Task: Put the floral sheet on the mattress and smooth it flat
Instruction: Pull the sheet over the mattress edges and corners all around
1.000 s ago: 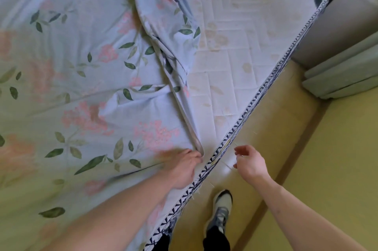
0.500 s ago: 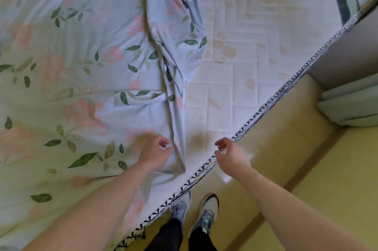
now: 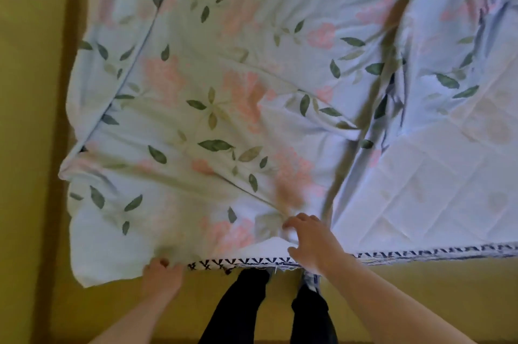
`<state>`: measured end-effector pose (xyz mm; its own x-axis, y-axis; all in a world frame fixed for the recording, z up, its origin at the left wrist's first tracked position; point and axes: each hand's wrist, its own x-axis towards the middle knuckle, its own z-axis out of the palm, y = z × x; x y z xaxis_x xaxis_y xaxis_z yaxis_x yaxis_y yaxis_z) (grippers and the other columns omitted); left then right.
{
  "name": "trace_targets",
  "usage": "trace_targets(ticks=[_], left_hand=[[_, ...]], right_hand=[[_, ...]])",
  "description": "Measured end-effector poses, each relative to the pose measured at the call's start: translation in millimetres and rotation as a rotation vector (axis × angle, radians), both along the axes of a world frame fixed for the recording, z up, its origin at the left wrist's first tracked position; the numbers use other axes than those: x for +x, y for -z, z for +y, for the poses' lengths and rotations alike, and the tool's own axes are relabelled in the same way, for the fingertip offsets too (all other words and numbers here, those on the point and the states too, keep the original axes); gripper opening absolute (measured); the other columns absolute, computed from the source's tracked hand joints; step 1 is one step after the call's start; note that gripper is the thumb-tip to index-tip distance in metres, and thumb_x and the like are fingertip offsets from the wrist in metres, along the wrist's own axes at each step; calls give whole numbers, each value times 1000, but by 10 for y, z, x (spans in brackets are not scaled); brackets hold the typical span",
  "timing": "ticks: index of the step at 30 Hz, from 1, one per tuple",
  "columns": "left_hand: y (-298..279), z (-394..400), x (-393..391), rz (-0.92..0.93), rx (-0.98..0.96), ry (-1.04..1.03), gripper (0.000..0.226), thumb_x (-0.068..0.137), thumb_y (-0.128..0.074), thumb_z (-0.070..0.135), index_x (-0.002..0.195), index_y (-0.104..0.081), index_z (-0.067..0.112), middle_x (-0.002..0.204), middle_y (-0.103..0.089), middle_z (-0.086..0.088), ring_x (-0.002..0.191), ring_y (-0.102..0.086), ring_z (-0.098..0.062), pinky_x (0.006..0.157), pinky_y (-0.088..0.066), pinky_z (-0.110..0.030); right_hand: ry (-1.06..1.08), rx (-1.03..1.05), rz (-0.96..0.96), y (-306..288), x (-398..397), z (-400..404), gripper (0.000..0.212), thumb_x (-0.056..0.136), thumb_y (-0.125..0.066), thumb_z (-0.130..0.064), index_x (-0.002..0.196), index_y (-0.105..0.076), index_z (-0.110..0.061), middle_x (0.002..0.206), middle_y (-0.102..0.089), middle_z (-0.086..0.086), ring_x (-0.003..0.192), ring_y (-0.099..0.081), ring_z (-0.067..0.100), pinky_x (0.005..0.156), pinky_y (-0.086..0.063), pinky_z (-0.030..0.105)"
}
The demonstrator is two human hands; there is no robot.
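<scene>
Head view: viewpoint swung since half a second ago; pale blue floral sheet with pink blooms and green leaves (image 3: pixel 213 108) now spans most of frame, its left edge overhanging onto floor. Left hand (image 3: pixel 162 273), formerly on top of sheet, now clenched on near hem at mattress edge. Right hand (image 3: pixel 311 242), earlier empty above border, now pinches sheet fold, fingers curled. White quilted mattress with navy patterned border (image 3: pixel 437 203) bare at right. Yellow-green matted floor (image 3: pixel 30 147) alongside; dark-trousered legs (image 3: pixel 241 304) below.
</scene>
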<state>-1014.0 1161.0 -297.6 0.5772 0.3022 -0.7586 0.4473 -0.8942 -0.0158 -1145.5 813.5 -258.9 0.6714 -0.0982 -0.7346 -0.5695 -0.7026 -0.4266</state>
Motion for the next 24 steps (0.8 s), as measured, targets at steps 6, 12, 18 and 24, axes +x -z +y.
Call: trace_targets(ticks=[6,12,18,24], left_hand=[[94,172,-37,39,-299,-818,48,103,-60,23,145,-45,5,111,-60,-10,108,-62,-32,97,-55,-51],[215,310,-22,-240,-353,-1291,61,93,-75,34,144,-52,8,134,-60,-8,106,-64,-21,82,-61,-38],[318,717,131,-447,-270,-1432,36,90,-75,33,118,-68,12,90,-65,1,83,-65,-15,84,-60,-36],[288,1326,385,-384,-541,-1547,24,92,-76,37,103,-64,19,106,-68,-3,100,-68,-21,79,-59,-34]], right_hand=[[-62,-43,-25,202,165,285,89,87,-76,-31,152,-16,-37,145,-29,-5,104,-65,27,85,-57,44],[-296,-141,-4,175,223,248,34,99,-61,-41,131,-54,-34,135,-56,-9,116,-62,18,94,-55,37],[-446,-181,-119,274,698,753,63,90,-69,-50,145,-44,-33,147,-42,-5,132,-43,22,105,-45,36],[-587,-146,-119,479,1043,1710,75,81,-78,-52,145,-42,-32,143,-44,-3,127,-45,23,104,-44,38]])
